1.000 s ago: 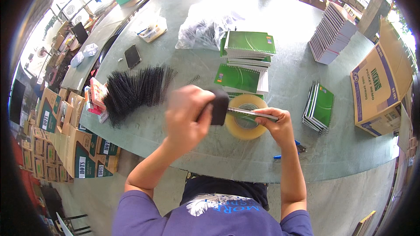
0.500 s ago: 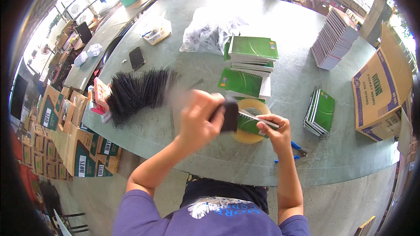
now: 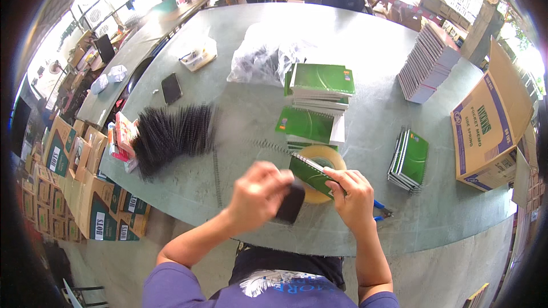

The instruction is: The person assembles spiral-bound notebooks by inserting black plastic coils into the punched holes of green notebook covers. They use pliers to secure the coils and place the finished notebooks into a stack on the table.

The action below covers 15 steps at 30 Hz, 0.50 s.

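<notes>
My right hand (image 3: 351, 197) grips a small green notebook (image 3: 305, 174), tilted over a wide roll of clear tape (image 3: 338, 162). From the notebook's upper left end a black spiral coil (image 3: 271, 146) sticks out to the left, in line with its punched edge. Closed around a dark, flat pad with rounded corners (image 3: 291, 204), my left hand (image 3: 258, 192) is slightly blurred, just left of and below the notebook. Blue-handled pliers (image 3: 381, 211) lie by my right wrist, partly hidden.
Black spiral coils (image 3: 174, 137) are heaped at left, near a phone (image 3: 171, 88). Green notebooks (image 3: 322, 78) are stacked ahead; more bound ones (image 3: 412, 157) lie at right. Beyond stand a tall notebook stack (image 3: 427, 65), an open carton (image 3: 482, 134) and a plastic bag (image 3: 257, 60).
My left hand has moved toward me with the dark pad, away from the notebook's edge. The coil now shows extending from the notebook. The whole view has shifted slightly.
</notes>
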Each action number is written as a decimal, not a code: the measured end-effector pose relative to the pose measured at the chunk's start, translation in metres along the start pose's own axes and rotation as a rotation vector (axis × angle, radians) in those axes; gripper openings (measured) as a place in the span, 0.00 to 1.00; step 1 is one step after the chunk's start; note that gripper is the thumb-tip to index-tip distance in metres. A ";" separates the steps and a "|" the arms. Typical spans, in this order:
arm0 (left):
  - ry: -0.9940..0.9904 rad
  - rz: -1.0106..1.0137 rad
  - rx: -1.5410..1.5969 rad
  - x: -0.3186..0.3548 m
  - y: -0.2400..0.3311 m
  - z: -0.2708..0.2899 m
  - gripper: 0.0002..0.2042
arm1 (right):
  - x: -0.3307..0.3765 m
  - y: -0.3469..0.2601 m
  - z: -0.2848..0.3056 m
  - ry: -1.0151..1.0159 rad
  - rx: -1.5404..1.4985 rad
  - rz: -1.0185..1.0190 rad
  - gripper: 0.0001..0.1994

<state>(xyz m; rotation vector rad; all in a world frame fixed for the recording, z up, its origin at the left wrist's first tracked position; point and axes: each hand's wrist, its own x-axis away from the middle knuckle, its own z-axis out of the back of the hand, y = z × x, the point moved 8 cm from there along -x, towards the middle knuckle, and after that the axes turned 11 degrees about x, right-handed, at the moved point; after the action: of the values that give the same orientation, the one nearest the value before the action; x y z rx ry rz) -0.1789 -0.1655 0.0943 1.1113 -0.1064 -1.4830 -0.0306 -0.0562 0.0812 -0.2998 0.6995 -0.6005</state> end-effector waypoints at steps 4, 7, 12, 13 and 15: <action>0.060 -0.060 -0.096 -0.015 0.000 0.010 0.16 | 0.005 -0.009 -0.004 0.011 0.103 -0.090 0.13; -0.081 -0.071 0.018 -0.002 -0.009 -0.012 0.16 | -0.004 -0.008 -0.007 0.040 0.148 -0.057 0.11; 0.195 -0.094 -0.010 -0.006 -0.007 0.012 0.17 | -0.003 -0.007 -0.011 0.033 0.123 -0.089 0.08; 0.071 -0.118 0.000 -0.011 -0.004 -0.003 0.17 | -0.003 -0.006 -0.014 0.021 0.101 -0.094 0.07; 0.211 -0.097 0.042 -0.012 -0.001 0.022 0.16 | -0.010 -0.004 -0.012 0.045 0.107 -0.082 0.07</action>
<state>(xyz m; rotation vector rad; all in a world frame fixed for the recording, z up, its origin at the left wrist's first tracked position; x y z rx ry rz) -0.1968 -0.1670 0.1120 1.3165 0.0645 -1.4450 -0.0466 -0.0540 0.0797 -0.2171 0.6981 -0.7221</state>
